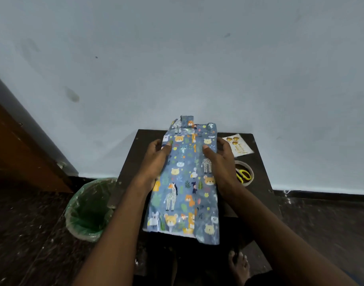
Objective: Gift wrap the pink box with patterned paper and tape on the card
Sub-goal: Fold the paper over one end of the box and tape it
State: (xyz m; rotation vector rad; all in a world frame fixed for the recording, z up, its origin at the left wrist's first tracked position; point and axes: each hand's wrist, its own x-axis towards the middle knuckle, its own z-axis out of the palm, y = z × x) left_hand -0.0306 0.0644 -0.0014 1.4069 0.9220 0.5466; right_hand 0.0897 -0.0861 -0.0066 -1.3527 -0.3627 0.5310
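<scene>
Box [183,182] sits mid-table, fully covered in blue animal-print paper [189,221]; no pink showing. Near end of the paper hangs past the table edge at 6 o'clock, loose and uneven. A bare foot [238,265] is on the floor below it.
Left hand [156,159] grips the box's left side, thumb on top, fingers wrapped over the edge. Right hand [220,159] mirrors it on the right side, thumb on top, fingers curled round the side.
Green-lined bin [88,209] on the floor at 9 o'clock, touching or just beside the table [131,162].
Tape roll [244,173] at 3 o'clock with yellow scissors [243,175] lying in its hole.
Card [237,147] with gold dots at 2 o'clock, flat on the table, apart from the box.
Far end of the paper at 12 o'clock stands up in crumpled flaps against the wall [177,58].
</scene>
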